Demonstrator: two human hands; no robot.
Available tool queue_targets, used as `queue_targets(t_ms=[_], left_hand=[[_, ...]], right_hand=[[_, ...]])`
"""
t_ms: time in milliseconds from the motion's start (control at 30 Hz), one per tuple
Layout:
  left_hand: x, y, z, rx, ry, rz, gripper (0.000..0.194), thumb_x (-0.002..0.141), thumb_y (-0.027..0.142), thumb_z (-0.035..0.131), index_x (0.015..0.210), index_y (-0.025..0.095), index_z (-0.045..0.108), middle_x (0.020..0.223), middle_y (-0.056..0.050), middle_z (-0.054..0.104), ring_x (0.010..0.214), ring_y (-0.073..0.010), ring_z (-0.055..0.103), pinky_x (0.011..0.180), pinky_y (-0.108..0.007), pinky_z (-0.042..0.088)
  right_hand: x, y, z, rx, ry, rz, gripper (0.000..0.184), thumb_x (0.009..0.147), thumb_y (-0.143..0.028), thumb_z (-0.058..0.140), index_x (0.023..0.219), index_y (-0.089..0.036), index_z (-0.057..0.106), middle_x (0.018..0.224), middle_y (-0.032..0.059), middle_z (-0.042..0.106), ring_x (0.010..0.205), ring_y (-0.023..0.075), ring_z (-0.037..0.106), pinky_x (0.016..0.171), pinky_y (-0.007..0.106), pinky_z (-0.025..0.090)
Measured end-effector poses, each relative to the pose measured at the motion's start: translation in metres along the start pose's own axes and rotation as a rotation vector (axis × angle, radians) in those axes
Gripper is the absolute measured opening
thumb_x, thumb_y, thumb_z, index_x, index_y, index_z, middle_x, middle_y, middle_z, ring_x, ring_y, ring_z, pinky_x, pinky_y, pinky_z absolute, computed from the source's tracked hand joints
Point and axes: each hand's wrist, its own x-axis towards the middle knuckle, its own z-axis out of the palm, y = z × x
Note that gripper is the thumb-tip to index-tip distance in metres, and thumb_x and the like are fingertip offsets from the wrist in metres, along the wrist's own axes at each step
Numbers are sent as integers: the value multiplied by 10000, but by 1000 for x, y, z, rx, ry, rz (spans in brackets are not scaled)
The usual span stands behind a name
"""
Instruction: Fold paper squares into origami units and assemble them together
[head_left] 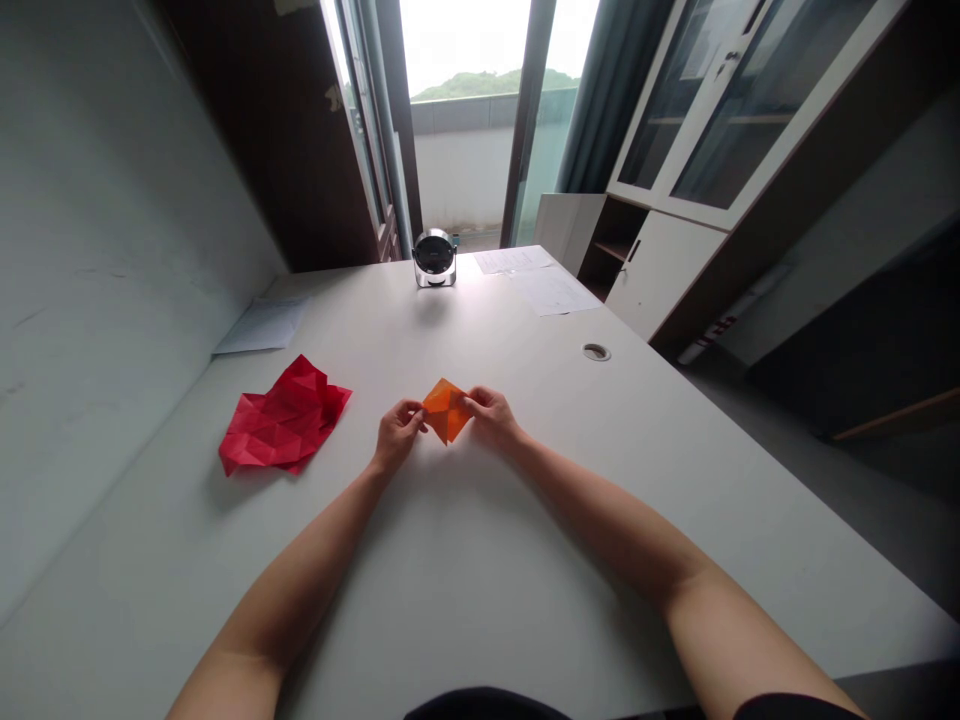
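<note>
A small piece of folded orange paper (445, 408), diamond-shaped with creases and a point toward me, is held between both hands a little above the table. My left hand (400, 428) pinches its left corner between thumb and fingers. At the right corner, my right hand (491, 412) grips it with the thumb on top. The other fingers of both hands are curled, and the paper's underside is hidden. To the left lies a larger sheet of creased red paper (281, 420), partly opened out and uneven.
The white table (480, 590) stretches out in front, against a wall on the left. A small round black device on a metal stand (434, 259) is at the far edge. Printed sheets (555, 292) lie far right, near a cable hole (596, 352); more paper (262, 325) sits far left.
</note>
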Motion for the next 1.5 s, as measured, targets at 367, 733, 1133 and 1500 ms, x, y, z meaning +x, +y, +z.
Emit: queue_targets(t_ms=[367, 733, 1133, 1500], left_hand=[[-3, 3, 2, 3, -7, 8, 416, 823, 433, 700, 1157, 188, 656, 882, -45, 692, 563, -96, 562, 525, -231, 483], [-7, 4, 2, 167, 12, 36, 323, 828, 435, 689, 1036, 196, 750, 769, -36, 706, 585, -130, 560, 563, -238, 462], [-8, -1, 1, 292, -77, 94, 335, 876, 497, 637, 951, 191, 749, 760, -32, 697, 640, -148, 594, 599, -243, 439], [-8, 3, 1, 318, -113, 121, 318, 897, 480, 621, 987, 206, 754, 802, -40, 724, 703, -173, 630, 672, -263, 470]], right_hand=[[-6, -10, 2, -85, 19, -42, 467, 792, -611, 681, 677, -197, 499, 610, -35, 451, 566, 112, 391, 535, 245, 321], [-4, -3, 1, -30, -43, -34, 397, 824, -464, 676, 1123, -204, 643, 767, -7, 615, 698, 155, 576, 651, 274, 474], [-10, -14, 6, -228, -100, -37, 370, 836, -549, 647, 823, -180, 672, 678, -3, 586, 615, 131, 490, 565, 251, 384], [-11, -6, 6, -384, -237, -98, 303, 878, -447, 589, 826, -174, 707, 651, -8, 572, 590, 119, 452, 557, 246, 350]])
